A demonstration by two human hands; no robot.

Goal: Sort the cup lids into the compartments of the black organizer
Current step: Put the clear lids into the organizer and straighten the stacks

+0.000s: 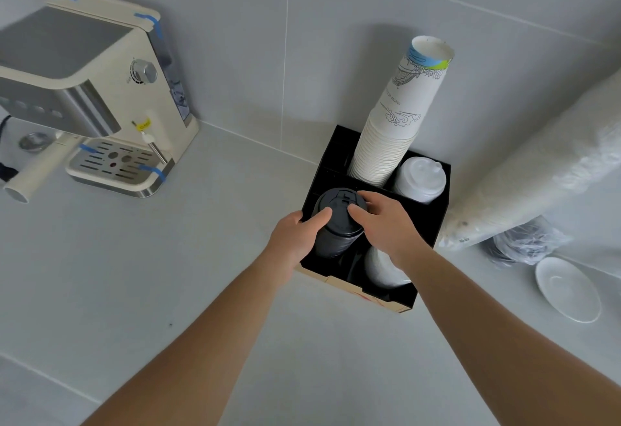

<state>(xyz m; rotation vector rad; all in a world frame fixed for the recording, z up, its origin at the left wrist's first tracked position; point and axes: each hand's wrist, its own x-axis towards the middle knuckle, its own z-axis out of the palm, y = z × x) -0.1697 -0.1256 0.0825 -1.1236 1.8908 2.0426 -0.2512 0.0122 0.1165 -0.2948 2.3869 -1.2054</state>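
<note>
The black organizer [433, 220] stands on the counter against the wall. A stack of black cup lids [336, 227] sits in its front left compartment. My left hand [295, 237] grips the stack's left side, thumb on the top lid. My right hand [386, 224] holds the right side, fingers over the top lid. A stack of white lids [420, 178] fills the back right compartment. More white lids [379, 267] lie in the front right compartment, partly hidden under my right wrist. A tall stack of paper cups [393, 123] rises from the back left compartment.
A cream coffee machine [100, 89] stands at the left by the wall. A long plastic-wrapped sleeve of white cups [537, 170] leans at the right, with a bag of black lids [524, 244] under it. A white saucer [568, 288] lies near the right edge.
</note>
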